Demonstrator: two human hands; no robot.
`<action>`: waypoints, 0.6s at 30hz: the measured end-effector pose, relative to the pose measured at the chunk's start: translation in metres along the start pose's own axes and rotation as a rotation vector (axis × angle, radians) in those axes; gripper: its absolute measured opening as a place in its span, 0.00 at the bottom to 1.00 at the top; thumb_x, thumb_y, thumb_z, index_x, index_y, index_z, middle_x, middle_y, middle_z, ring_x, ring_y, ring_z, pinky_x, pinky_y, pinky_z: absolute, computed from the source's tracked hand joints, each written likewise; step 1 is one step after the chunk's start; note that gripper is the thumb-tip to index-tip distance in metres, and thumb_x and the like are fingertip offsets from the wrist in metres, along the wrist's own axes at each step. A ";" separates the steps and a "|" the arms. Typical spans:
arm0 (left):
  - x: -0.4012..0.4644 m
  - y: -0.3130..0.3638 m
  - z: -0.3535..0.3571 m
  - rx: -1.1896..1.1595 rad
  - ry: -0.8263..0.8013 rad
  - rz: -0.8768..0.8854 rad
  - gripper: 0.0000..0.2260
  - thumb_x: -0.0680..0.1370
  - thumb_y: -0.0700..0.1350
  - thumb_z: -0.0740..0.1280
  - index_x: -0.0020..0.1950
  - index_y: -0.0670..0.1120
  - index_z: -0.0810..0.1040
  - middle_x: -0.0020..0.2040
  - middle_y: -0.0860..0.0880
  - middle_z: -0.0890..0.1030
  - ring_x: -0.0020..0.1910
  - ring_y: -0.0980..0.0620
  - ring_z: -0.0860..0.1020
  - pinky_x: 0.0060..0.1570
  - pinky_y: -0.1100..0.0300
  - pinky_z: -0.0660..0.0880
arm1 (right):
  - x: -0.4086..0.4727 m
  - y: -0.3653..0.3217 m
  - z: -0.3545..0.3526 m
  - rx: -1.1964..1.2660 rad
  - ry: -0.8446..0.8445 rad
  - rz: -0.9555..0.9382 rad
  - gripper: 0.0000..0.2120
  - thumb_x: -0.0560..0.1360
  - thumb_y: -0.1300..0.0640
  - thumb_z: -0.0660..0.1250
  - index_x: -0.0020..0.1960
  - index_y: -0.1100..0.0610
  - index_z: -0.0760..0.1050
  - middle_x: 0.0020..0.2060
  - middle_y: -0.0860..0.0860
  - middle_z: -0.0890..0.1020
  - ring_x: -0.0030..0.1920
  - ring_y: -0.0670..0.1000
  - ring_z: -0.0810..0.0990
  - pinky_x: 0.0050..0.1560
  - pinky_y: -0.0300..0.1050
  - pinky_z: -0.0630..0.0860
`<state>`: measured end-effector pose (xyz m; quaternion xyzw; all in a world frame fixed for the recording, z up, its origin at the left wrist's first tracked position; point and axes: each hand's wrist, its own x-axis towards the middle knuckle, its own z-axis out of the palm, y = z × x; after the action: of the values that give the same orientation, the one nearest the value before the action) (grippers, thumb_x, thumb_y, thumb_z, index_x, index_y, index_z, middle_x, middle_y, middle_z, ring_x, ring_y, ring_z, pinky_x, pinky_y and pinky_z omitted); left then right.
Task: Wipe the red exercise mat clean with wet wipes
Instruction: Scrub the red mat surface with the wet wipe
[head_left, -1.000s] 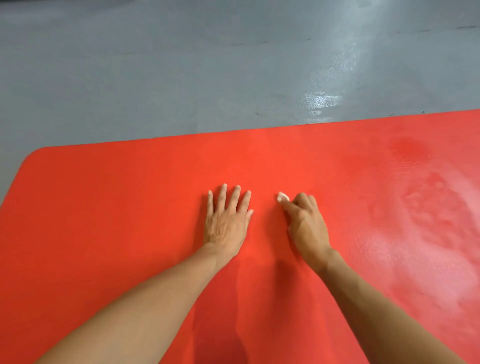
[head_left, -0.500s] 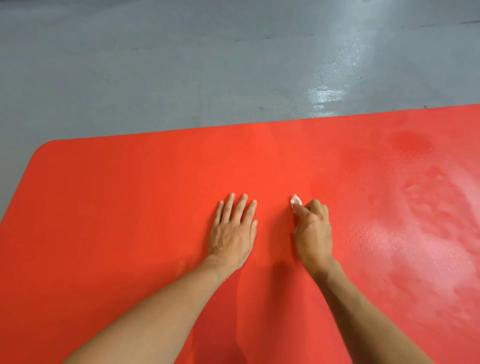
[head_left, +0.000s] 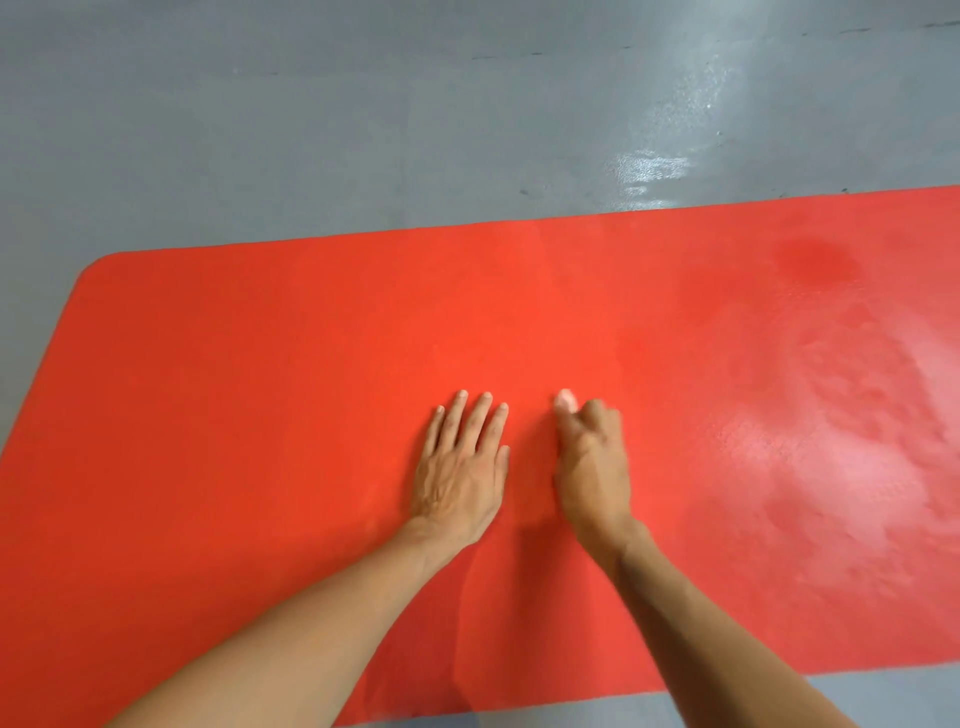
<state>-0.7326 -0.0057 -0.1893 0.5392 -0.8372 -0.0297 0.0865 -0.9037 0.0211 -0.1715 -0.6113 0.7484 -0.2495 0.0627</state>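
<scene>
The red exercise mat (head_left: 260, 389) lies flat across the grey floor, its rounded left end in view. My left hand (head_left: 460, 467) rests flat on the mat with straight fingers. Just to its right, my right hand (head_left: 592, 462) is curled round a small white wet wipe (head_left: 565, 400), of which only a tip shows past the fingers. The wipe is pressed against the mat. The mat's right part (head_left: 831, 441) looks shiny and damp.
Grey glossy floor (head_left: 363, 130) surrounds the mat, with a bright light reflection at the upper right. A strip of floor (head_left: 883, 696) shows along the mat's near edge at the lower right.
The view has pulled back and shifted, so more of the mat's left end and near edge shows. My right hand with the wipe has slid slightly, staying beside my left hand.
</scene>
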 end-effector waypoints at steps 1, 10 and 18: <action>0.001 0.001 -0.001 -0.009 -0.004 -0.002 0.24 0.85 0.54 0.54 0.79 0.48 0.71 0.79 0.48 0.70 0.81 0.42 0.63 0.79 0.42 0.61 | -0.013 -0.010 0.003 -0.008 -0.069 -0.149 0.18 0.83 0.60 0.60 0.71 0.62 0.73 0.47 0.53 0.73 0.48 0.56 0.70 0.50 0.52 0.74; -0.012 -0.008 -0.009 -0.025 -0.010 0.023 0.24 0.84 0.54 0.54 0.78 0.48 0.72 0.78 0.47 0.72 0.80 0.42 0.65 0.79 0.42 0.63 | 0.014 0.024 -0.014 -0.036 0.039 0.145 0.22 0.77 0.69 0.65 0.70 0.59 0.76 0.46 0.54 0.73 0.49 0.59 0.70 0.49 0.52 0.72; -0.011 -0.010 -0.009 -0.055 -0.061 0.029 0.25 0.85 0.55 0.53 0.79 0.49 0.72 0.79 0.48 0.71 0.81 0.43 0.64 0.79 0.43 0.62 | -0.014 0.006 -0.012 -0.004 -0.122 -0.278 0.17 0.81 0.61 0.67 0.70 0.57 0.77 0.44 0.51 0.72 0.46 0.56 0.71 0.43 0.52 0.74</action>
<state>-0.7174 0.0004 -0.1827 0.5230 -0.8462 -0.0677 0.0762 -0.9105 0.0391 -0.1667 -0.7234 0.6518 -0.2163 0.0717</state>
